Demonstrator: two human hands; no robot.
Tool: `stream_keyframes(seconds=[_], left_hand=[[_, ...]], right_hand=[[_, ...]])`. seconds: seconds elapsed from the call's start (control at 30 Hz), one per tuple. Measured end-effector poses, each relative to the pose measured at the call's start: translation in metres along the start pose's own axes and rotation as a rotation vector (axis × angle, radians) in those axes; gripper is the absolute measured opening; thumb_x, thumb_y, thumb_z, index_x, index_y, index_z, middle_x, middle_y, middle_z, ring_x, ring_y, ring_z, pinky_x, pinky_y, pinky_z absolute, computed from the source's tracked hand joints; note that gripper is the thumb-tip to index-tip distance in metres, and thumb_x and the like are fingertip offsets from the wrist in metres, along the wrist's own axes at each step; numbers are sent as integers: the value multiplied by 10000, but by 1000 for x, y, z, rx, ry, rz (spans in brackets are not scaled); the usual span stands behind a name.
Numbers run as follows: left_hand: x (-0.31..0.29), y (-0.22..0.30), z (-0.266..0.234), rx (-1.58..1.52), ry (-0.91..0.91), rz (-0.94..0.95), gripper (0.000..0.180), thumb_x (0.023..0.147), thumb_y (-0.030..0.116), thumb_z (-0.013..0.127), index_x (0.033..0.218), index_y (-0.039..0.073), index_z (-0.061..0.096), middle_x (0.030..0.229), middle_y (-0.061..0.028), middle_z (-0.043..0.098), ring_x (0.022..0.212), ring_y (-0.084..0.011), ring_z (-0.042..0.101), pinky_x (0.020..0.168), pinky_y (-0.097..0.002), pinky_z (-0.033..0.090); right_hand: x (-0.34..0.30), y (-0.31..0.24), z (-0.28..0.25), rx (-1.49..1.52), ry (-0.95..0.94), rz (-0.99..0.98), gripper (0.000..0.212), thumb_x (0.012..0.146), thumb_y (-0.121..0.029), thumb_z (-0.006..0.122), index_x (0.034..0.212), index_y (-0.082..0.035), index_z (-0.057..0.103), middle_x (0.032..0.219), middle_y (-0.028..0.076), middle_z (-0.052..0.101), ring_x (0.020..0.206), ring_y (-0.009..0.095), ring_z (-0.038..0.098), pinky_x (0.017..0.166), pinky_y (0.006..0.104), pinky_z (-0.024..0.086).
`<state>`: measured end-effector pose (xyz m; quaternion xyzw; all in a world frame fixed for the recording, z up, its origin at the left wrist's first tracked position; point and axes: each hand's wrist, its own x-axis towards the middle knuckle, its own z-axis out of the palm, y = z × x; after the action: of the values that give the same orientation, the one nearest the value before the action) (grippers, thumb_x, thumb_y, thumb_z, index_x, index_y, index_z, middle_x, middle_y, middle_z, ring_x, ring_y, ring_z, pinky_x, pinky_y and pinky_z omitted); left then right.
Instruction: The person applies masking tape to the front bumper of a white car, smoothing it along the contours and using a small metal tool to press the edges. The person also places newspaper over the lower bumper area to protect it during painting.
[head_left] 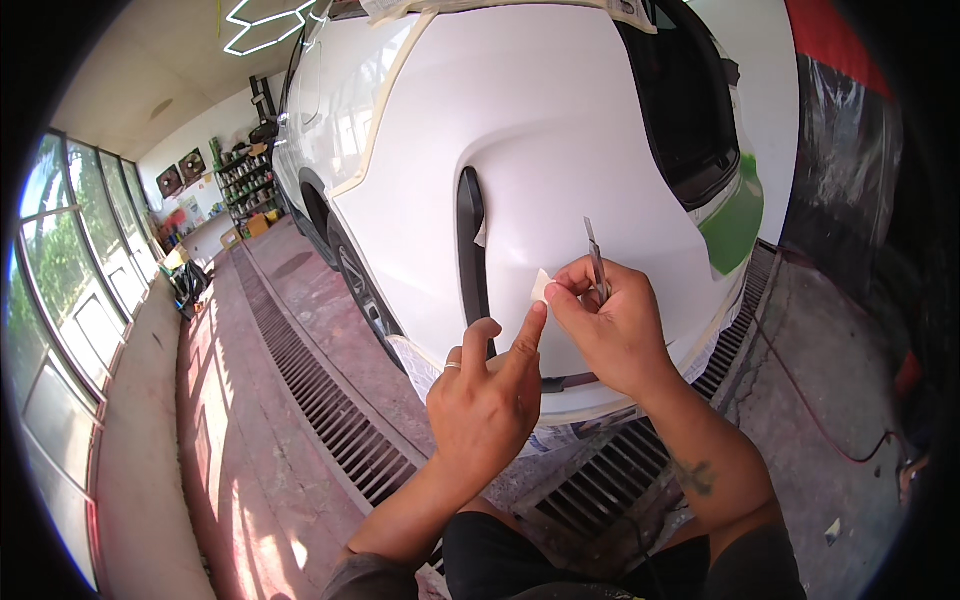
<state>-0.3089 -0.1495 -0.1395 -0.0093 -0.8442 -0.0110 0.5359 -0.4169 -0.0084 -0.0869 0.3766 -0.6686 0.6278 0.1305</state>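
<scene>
My right hand (pixel 618 325) is closed around a slim silver utility knife (pixel 597 262), its blade pointing up and away from me. Between its thumb and forefinger is pinched a small cream piece of masking tape (pixel 541 285). My left hand (pixel 485 398), with a ring on one finger, reaches its forefinger up to my right thumb and the tape's lower edge. Its other fingers are bent and apart, gripping nothing visible. Just beyond both hands is the white bumper corner of a car (pixel 545 130). A black vertical trim slot (pixel 470 240) runs down it, with a small pale scrap at its edge.
Masking tape (pixel 385 95) and paper border the car's white panel. Green film or paint (pixel 738 225) covers its right edge. Floor grates (pixel 610 475) lie below and along the left. A hose (pixel 815 410) crosses the floor at right. Shelves (pixel 248 185) stand far left.
</scene>
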Motion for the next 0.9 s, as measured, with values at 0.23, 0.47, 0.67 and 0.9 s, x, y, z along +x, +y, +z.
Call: stream_keyframes(seconds=[0.23,0.47,0.67,0.9], left_hand=[[-17,-14,-3,-169,74,-108,534,859,124,875,1380,186,779,1069,-95,664,607,-178,614,556,-340,509],[-37,-26,-3,-309,30,-259,436,877,137,885,1303,105,797,1060,-138,665,741,-238,691,643,-354,549],[-41,-35,-7,-357,19,-317,402,896,155,873,1286,92,802,1076,-159,665,825,-274,704,699,-375,565],[-43,-38,-6,-436,14,-341,401,902,128,853,1295,74,795,1083,-166,655,875,-282,702,738,-375,569]], right_hand=[[82,-46,-7,-229,21,-90,188,967,-188,778,974,0,774,871,103,784,774,184,731,745,342,576],[115,-49,22,-535,47,-65,149,961,-212,771,977,-65,796,917,104,812,860,295,787,811,418,615],[112,-48,45,-693,145,-37,129,946,-246,778,987,-129,815,906,62,811,885,288,790,808,431,617],[114,-47,53,-713,184,20,147,921,-276,795,995,-151,818,900,48,807,877,277,786,788,416,612]])
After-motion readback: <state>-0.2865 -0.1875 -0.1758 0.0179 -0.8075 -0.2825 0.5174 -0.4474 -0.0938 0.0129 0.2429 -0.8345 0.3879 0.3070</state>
